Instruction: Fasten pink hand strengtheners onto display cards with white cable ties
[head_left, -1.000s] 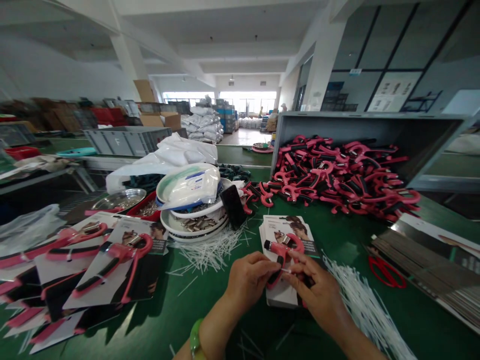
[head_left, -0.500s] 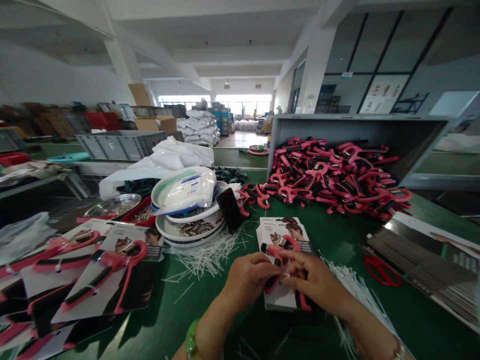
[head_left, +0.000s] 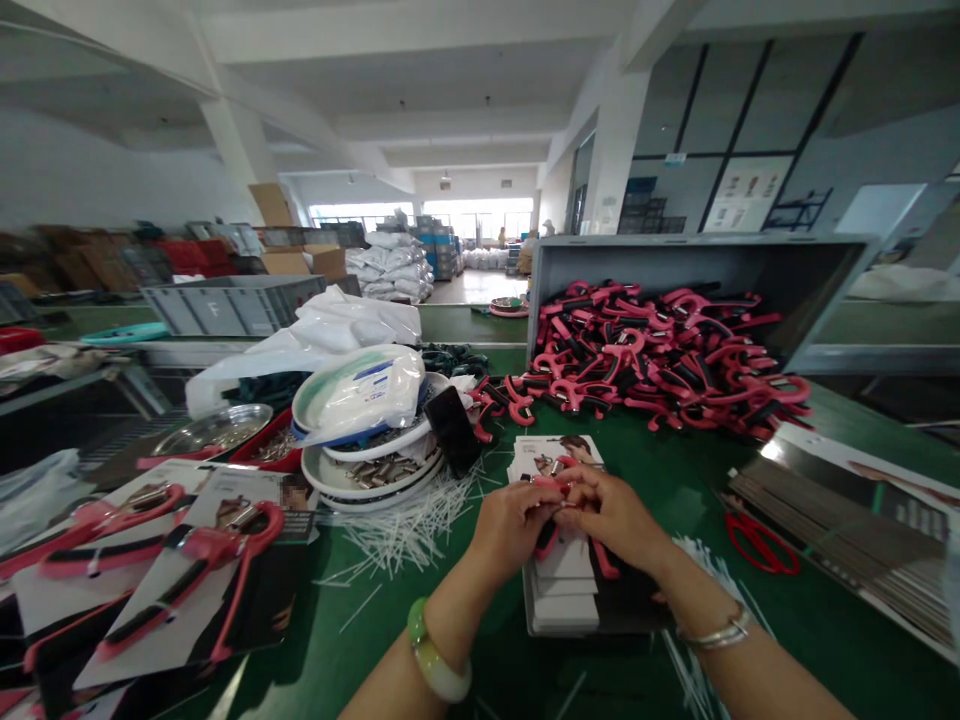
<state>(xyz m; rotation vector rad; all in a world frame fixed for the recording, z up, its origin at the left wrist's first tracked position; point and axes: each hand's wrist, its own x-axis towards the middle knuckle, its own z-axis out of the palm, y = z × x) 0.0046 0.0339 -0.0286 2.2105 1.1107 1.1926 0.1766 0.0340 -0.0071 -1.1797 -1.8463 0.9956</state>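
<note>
Through the head camera I look down on a green counter (head_left: 337, 650), where both bare hands meet over one pink-and-black tool (head_left: 606, 565). It lies on a stack of printed cards (head_left: 559, 605), right in front of the person, its two handles pointing toward the near edge.

The left hand (head_left: 495, 535) comes in with its fingers (head_left: 534, 497) bent onto the tool from one side; the right hand (head_left: 622, 515) does the same from the other. The fingertips of both almost meet. They overlap too much for me to tell whether they pinch the tool or something small on it. I see a green bangle (head_left: 439, 655) on the left wrist and a silver bangle (head_left: 720, 632) on the right.

Near the right forearm I make out a bundle of white ties (head_left: 705, 560), then red-handled scissors (head_left: 761, 545) beside a pile of flat cards (head_left: 847, 520). Beyond the hands, a heap of pink tools (head_left: 660, 350) spills from a grey crate (head_left: 705, 241). To the left, I have a black phone (head_left: 454, 430) leaning against stacked white dishes (head_left: 360, 490), loose ties (head_left: 409, 535) spread below them, and carded tools (head_left: 199, 575) overlapping at the far left.
</note>
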